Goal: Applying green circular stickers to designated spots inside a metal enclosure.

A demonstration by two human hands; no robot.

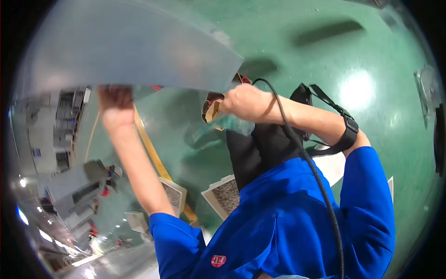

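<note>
A large smooth grey panel (pixel 134 46) fills the upper left, its near edge reaching both hands. My left hand (pixel 117 104) is raised at that edge; its fingers are dark and smeared by motion, so whether they grip the panel does not show. Close to the panel's right corner, my right hand (pixel 246 102) is closed. A crumpled piece of clear, greenish plastic film (pixel 232 123) hangs from it. Below and behind this hand stands an open cardboard box (pixel 213 109), partly hidden, with reddish things inside.
A black cable (pixel 297 137) runs over my right forearm and down my front. White-framed trays with speckled insides (pixel 224 195) lie low near my body. A yellow line (pixel 151 149) crosses the green floor (pixel 320 60). Racks (pixel 70 121) and grey equipment (pixel 74 183) stand at left.
</note>
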